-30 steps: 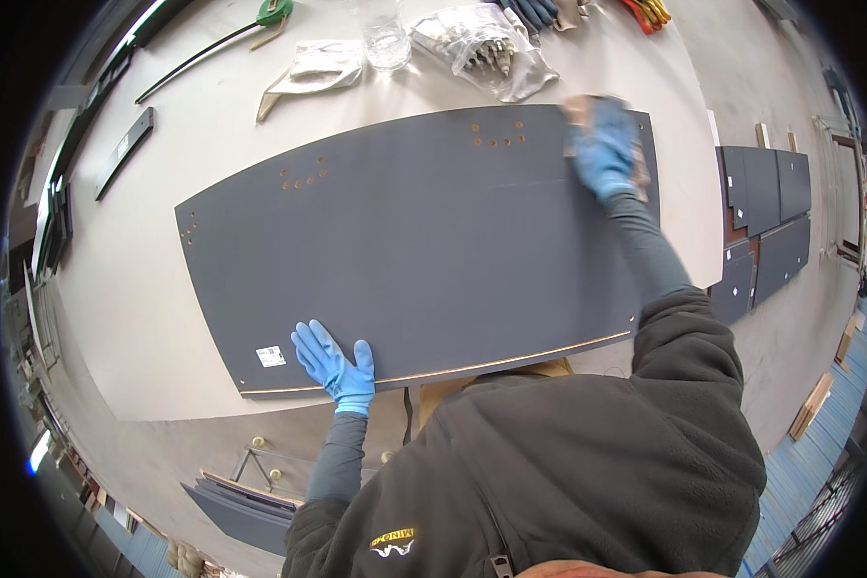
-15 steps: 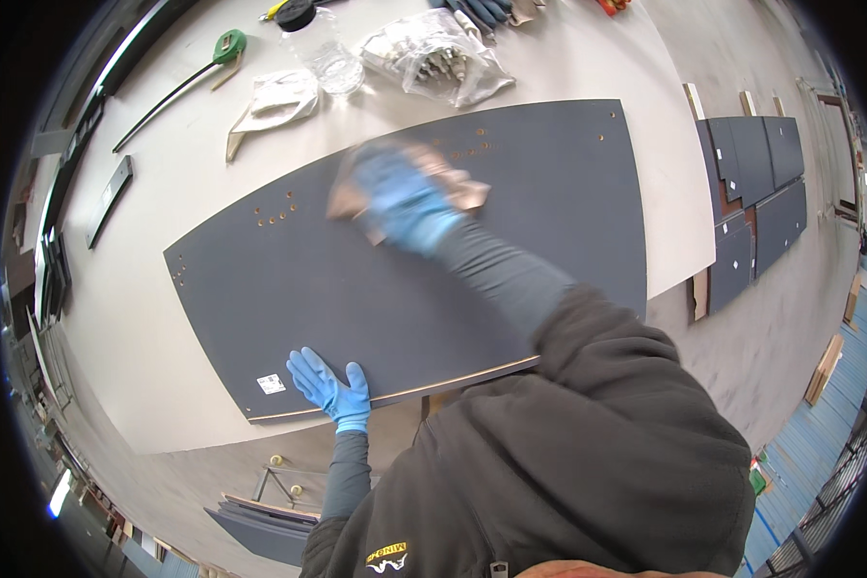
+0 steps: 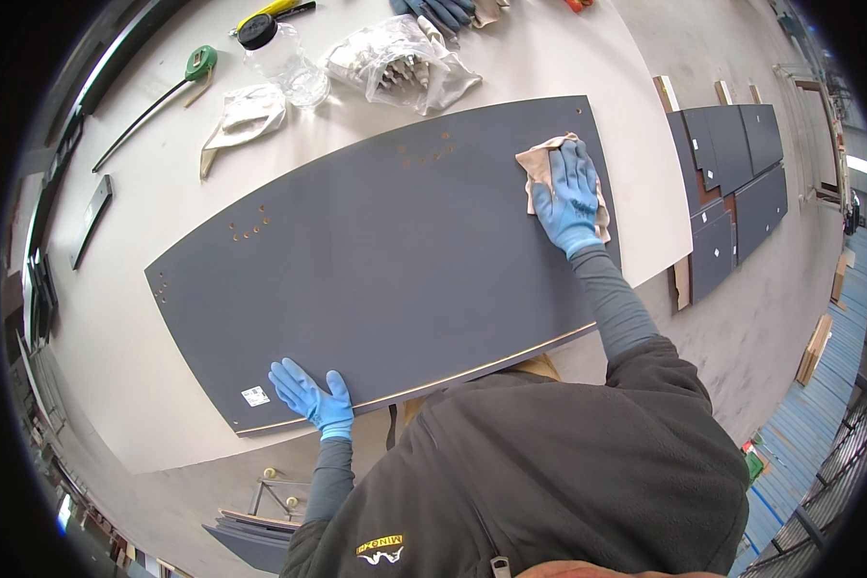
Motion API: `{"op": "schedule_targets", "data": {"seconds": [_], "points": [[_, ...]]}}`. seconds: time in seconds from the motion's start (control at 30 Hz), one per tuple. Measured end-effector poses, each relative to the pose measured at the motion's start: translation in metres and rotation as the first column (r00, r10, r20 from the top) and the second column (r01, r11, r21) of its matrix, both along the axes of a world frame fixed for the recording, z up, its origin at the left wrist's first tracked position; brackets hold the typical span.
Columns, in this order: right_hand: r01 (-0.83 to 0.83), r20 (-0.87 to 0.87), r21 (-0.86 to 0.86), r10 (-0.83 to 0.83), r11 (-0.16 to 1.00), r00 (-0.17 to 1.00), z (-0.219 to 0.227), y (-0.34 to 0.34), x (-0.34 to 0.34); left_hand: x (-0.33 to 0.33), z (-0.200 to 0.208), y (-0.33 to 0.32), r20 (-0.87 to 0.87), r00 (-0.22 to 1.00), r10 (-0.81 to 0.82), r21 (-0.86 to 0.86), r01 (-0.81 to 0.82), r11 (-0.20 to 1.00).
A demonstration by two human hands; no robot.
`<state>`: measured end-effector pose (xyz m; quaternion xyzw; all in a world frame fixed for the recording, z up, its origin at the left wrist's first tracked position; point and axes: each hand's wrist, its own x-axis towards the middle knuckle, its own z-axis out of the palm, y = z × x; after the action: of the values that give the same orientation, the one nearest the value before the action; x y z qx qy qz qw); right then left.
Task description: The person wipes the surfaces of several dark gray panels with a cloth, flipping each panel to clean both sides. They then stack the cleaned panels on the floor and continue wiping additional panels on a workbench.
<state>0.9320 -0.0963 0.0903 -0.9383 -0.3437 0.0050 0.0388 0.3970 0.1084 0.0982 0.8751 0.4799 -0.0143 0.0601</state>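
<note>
Here you are at the desk [image 3: 116, 385], leaning over a big dark grey panel [image 3: 385, 260] that lies flat in front of you, its far edge curved and its near edge showing a pale strip. Your right hand [image 3: 568, 197], in a blue glove, is way over at the panel's right end, just short of the far right corner: fingers stretched out, thumb apart, palm laid flat over a beige cloth [image 3: 539, 166] whose edges poke out on both sides. No fist there; the cloth sits pinned between glove and panel. Over to your left hand [image 3: 313, 397], gloved in blue too: open, fingers spread, grasping nothing, resting on the panel at its near edge, with a small white label [image 3: 255, 396] just beside the fingertips. Clusters of small holes dot the panel, one group [image 3: 250, 223] towards the far left, another near the middle of the curved edge. Beyond that curve, what a line-up: a clear bag [image 3: 443, 85] bunched around metal pieces, a clear jar [image 3: 301, 75] with a black lid tipped towards the left, a crumpled white cloth [image 3: 250, 114], and a green item [image 3: 200, 63] with a long black strip running off it. Dark gloves [image 3: 438, 12] lie at the top, and off to your right, apart from the desk, more dark panels [image 3: 763, 207] sit side by side.
</note>
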Motion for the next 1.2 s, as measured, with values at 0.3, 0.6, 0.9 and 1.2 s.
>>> {"op": "schedule_targets", "data": {"seconds": [0.3,0.6,0.9,1.2], "points": [[0.111,0.126,0.081,-0.12,0.991,0.985,-0.015,0.048,0.085,-0.002,-0.001,0.0,-0.01,1.0,-0.011,0.011,0.011,1.0],[0.086,0.122,-0.015,-0.084,0.996,0.989,0.004,0.028,0.083,0.001,-0.001,0.001,0.052,0.997,-0.055,0.068,0.051,0.996],[-0.295,0.273,0.289,0.217,0.911,0.937,-0.024,0.071,0.032,-0.003,-0.003,-0.001,0.006,0.999,-0.036,0.041,0.036,0.999],[0.026,0.182,0.161,-0.055,0.987,0.982,-0.014,0.053,0.061,-0.002,-0.004,0.0,0.024,0.999,-0.027,0.034,0.026,0.999]]}}
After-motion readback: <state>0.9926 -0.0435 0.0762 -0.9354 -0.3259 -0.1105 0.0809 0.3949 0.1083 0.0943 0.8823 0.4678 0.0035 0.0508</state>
